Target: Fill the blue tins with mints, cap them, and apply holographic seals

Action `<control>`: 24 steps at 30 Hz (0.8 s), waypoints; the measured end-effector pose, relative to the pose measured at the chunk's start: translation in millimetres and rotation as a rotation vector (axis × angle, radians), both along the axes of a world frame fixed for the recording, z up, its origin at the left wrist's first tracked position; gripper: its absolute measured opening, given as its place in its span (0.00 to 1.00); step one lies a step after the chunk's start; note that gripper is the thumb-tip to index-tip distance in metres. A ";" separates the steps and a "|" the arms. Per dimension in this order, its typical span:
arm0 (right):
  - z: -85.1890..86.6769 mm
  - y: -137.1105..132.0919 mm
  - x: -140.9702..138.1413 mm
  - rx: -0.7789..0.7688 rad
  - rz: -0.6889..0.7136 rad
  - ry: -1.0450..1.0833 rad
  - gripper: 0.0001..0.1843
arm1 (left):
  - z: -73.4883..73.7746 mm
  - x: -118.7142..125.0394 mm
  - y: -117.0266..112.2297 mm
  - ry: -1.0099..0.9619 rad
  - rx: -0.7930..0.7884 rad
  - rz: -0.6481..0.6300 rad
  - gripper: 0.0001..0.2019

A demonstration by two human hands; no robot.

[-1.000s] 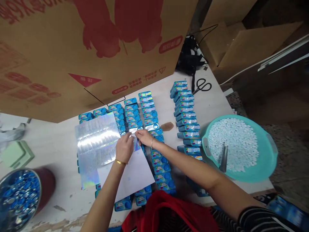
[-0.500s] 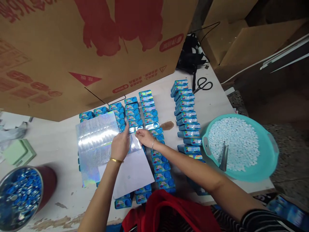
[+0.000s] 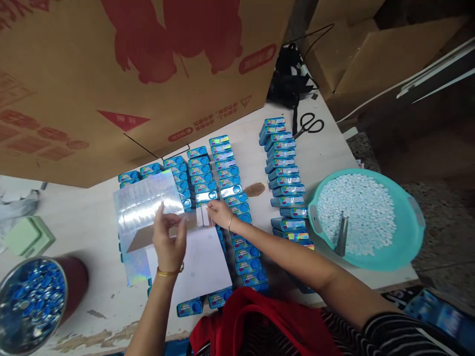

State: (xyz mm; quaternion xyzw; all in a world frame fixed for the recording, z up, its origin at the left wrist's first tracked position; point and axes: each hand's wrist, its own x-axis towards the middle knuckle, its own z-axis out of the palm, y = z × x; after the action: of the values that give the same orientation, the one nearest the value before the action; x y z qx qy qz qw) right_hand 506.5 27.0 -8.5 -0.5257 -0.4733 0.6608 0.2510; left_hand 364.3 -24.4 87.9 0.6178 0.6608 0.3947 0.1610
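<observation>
My left hand (image 3: 168,241) hovers over a shiny holographic sticker sheet (image 3: 143,210), lifting its near edge with fingers bent around it. My right hand (image 3: 219,212) pinches a small white-backed sticker strip (image 3: 203,216) just beyond the sheet's right corner. A white backing sheet (image 3: 200,262) lies under both wrists. Rows of small blue tins (image 3: 226,173) cover the table around the sheets; some near my right hand carry shiny labels.
A teal basin (image 3: 404,247) of white tablets with a metal scoop (image 3: 340,236) stands at right. Scissors (image 3: 308,124) lie at the back. A metal bowl of blue caps (image 3: 29,301) sits at lower left, a green lid (image 3: 27,236) beside it. A large cardboard box (image 3: 129,74) looms behind.
My left hand drew back toward me and lifted the holographic sheet's edge. The right hand peeled a strip away and holds it slightly left of where it was.
</observation>
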 end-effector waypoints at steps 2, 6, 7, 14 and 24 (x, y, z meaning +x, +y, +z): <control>5.5 -0.9 2.2 0.129 -0.028 -0.037 0.04 | 14.5 3.4 11.1 -0.260 0.000 0.108 0.37; 25.3 3.0 17.7 0.196 -0.218 0.114 0.21 | 23.9 20.5 42.5 -0.603 -0.059 0.175 0.39; 30.9 4.9 23.4 0.141 -0.254 0.179 0.28 | 22.4 27.0 49.6 -0.644 -0.067 0.174 0.39; 52.9 18.3 56.6 0.119 -0.387 0.268 0.27 | -3.8 72.0 77.1 -0.609 -0.108 0.107 0.37; 20.2 80.0 100.8 0.250 -0.421 -0.070 0.15 | -46.1 109.2 120.5 -0.399 -0.088 0.143 0.35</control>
State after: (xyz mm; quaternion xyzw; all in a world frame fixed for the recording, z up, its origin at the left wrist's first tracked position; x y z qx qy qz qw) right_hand 607.3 106.9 11.7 -0.5999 -0.4399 0.5117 0.4298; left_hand 473.5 96.0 41.8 0.4714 0.6745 0.4904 0.2868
